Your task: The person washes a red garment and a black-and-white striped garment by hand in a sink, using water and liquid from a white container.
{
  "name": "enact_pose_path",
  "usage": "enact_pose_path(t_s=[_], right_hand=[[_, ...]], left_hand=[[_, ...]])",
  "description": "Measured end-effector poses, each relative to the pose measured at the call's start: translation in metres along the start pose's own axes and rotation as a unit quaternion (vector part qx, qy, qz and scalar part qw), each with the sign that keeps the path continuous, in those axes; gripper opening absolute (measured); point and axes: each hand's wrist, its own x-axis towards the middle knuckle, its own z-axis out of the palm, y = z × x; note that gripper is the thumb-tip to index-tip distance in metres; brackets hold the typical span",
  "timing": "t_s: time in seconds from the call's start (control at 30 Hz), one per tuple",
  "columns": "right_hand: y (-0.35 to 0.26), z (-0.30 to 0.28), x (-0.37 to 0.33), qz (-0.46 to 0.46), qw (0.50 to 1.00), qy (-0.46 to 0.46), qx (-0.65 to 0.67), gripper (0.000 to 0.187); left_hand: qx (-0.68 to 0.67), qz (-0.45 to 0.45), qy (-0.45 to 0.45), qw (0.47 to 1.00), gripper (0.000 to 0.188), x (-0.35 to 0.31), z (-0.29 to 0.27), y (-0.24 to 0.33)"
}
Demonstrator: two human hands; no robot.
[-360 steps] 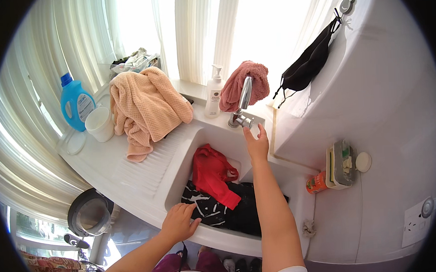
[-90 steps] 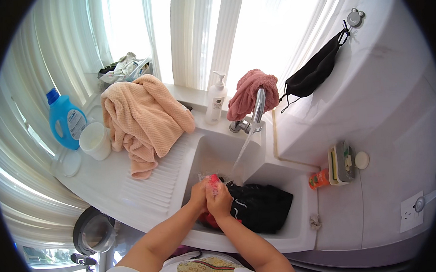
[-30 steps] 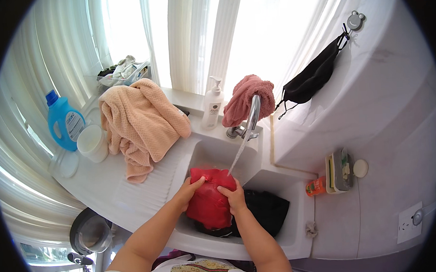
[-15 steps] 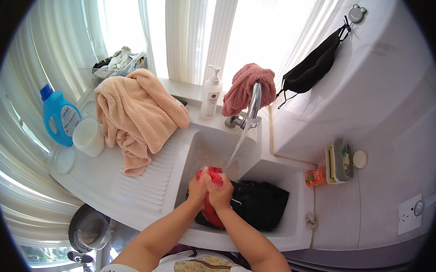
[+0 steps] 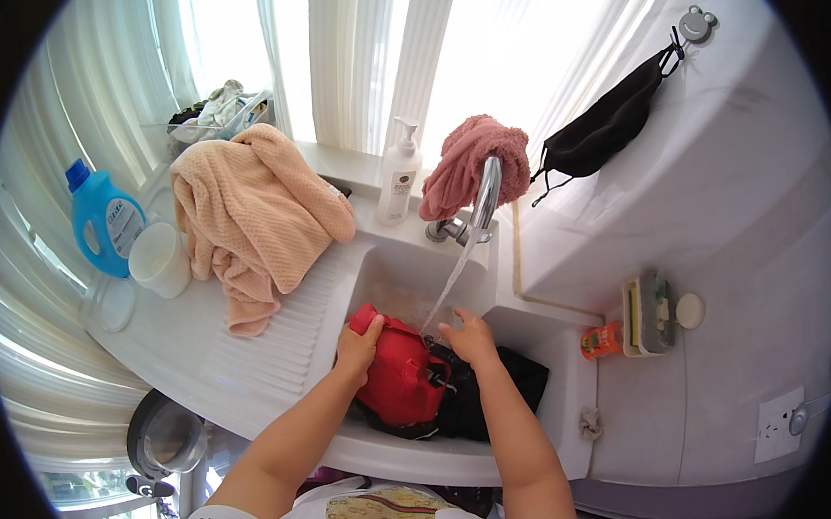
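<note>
A red cap (image 5: 398, 378) is spread out in the white sink (image 5: 572, 383), on top of dark wet cloth. My left hand (image 5: 359, 347) grips the cap's upper left edge, thumb on top. Just right of the running water (image 5: 452, 281), my right hand (image 5: 469, 337) is off the cap, fingers apart and holding nothing. Black cloth (image 5: 516, 376) lies in the basin below and beside my right forearm. Water falls from the chrome faucet (image 5: 489, 190) close to the cap's upper right side.
A peach towel (image 5: 258, 216) lies on the ribbed washboard, near a white tub (image 5: 160, 261) and blue detergent bottle (image 5: 105, 219). Behind the sink are a pump bottle (image 5: 399, 176) and pink cloth (image 5: 471, 163). An orange container (image 5: 602, 340) and sponge holder (image 5: 649, 313) stand right.
Both hands were pressed together around the bunched red cap. It has opened out; my left hand keeps its edge, while my right hand has let go and moved right.
</note>
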Motion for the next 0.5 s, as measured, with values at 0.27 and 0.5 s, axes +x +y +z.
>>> enact_pose_path(t_s=[0.27, 0.5], right_hand=[[-0.037, -0.031, 0.085, -0.034, 0.852, 0.088, 0.516, 0.059], [-0.049, -0.034, 0.076, -0.058, 0.862, 0.04, 0.502, 0.065]], left_hand=[[-0.097, 0.081, -0.027, 0.992, 0.04, 0.004, 0.005, 0.008], [-0.066, 0.032, -0.096, 0.993, 0.058, 0.033, 0.018, -0.033]])
